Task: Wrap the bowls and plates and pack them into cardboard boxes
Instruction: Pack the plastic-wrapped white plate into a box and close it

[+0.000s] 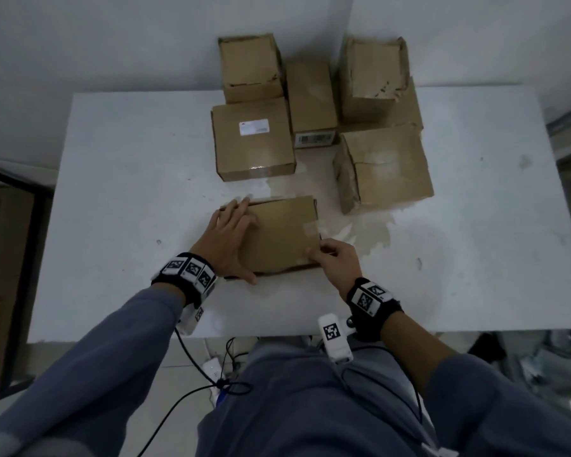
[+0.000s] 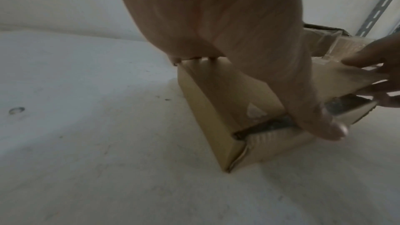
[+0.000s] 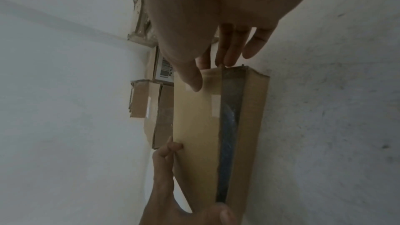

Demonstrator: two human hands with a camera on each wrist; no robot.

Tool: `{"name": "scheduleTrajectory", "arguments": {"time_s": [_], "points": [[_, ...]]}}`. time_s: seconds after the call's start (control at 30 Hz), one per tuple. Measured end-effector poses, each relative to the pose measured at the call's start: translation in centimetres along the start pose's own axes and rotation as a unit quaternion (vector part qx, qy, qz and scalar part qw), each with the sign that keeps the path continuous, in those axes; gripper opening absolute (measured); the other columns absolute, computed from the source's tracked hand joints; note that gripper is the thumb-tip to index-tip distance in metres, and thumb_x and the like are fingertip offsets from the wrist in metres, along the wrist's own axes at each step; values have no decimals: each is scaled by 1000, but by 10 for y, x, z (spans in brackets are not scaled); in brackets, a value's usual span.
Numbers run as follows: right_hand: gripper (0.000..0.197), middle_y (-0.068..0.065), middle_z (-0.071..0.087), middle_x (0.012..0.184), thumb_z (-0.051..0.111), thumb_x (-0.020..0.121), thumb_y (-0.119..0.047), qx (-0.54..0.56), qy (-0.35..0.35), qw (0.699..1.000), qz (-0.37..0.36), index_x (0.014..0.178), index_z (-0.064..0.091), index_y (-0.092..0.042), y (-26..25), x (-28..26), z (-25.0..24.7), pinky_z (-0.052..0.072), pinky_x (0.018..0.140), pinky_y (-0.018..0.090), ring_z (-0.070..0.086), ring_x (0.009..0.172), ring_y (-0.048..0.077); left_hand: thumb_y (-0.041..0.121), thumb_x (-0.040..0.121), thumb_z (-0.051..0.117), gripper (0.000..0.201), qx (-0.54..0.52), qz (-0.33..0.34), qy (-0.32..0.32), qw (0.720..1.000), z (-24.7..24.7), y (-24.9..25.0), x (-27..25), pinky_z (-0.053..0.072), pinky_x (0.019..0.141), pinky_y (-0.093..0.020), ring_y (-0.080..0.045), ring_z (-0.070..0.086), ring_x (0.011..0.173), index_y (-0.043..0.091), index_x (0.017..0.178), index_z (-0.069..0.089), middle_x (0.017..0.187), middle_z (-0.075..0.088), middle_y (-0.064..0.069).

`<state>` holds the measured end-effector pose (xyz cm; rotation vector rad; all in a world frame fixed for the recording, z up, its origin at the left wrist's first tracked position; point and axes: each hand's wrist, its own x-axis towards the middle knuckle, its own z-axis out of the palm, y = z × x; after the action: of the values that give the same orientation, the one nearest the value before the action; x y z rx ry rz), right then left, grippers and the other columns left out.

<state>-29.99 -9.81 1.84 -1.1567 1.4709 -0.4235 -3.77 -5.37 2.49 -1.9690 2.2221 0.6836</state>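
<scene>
A flat cardboard box [image 1: 284, 235] lies on the white table [image 1: 129, 225] in front of me. My left hand [image 1: 231, 239] lies flat on the left part of its lid, fingers reaching the far left corner and the thumb [image 2: 329, 126] at the near edge. My right hand [image 1: 323, 252] pinches the lid's near right corner, thumb on top and fingers underneath. The lid [image 3: 194, 126] stands slightly raised. A dark shiny content [image 3: 230, 126] shows through the gap; I cannot tell what it is. No bowls or plates are in sight.
Several closed cardboard boxes stand at the back of the table, among them a labelled one [image 1: 253, 140] and a battered one [image 1: 386, 166] to the right. A pale patch [image 1: 366, 232] marks the tabletop beside the flat box. A dark-framed shelf [image 1: 37, 225] stands left.
</scene>
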Motion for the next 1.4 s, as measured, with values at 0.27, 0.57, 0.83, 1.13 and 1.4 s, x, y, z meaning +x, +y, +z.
{"name": "scheduleTrajectory", "arguments": {"time_s": [0.27,0.57,0.83,1.13,1.4], "points": [[26,1,70,102,78,80,-21,-14,97,995,-9,105,74,-17,-2,8,5,57,84,33,66,88,13,96,41,60,121,-23,-12,27,999,10,12,-4,12,120,-60,-35,3,152,28,138,32,166,-1,-6],[14,3,69,91,71,74,-35,-38,105,993,27,78,71,-22,-7,13,0,55,78,36,65,81,22,100,44,49,126,-3,-39,29,999,19,44,-3,19,114,-65,-42,13,148,27,145,29,164,6,-16],[33,-5,67,83,80,60,-45,83,145,983,80,83,72,-23,4,16,-1,56,78,42,63,77,17,96,43,55,128,35,-4,0,999,15,64,30,5,109,-76,-39,8,150,29,147,21,160,10,-17],[14,0,72,86,67,92,-24,-25,186,982,-26,90,76,-13,1,19,-12,39,63,4,63,79,13,96,44,56,130,40,-4,-25,999,9,66,34,8,113,-72,-38,9,149,30,149,18,159,9,-17],[10,-6,70,80,70,88,-20,-28,158,987,-21,91,78,-16,1,25,-23,39,60,0,62,73,6,88,46,68,142,84,88,-83,989,-6,105,86,1,114,-71,-35,-11,151,28,153,-5,162,-17,-13]]}}
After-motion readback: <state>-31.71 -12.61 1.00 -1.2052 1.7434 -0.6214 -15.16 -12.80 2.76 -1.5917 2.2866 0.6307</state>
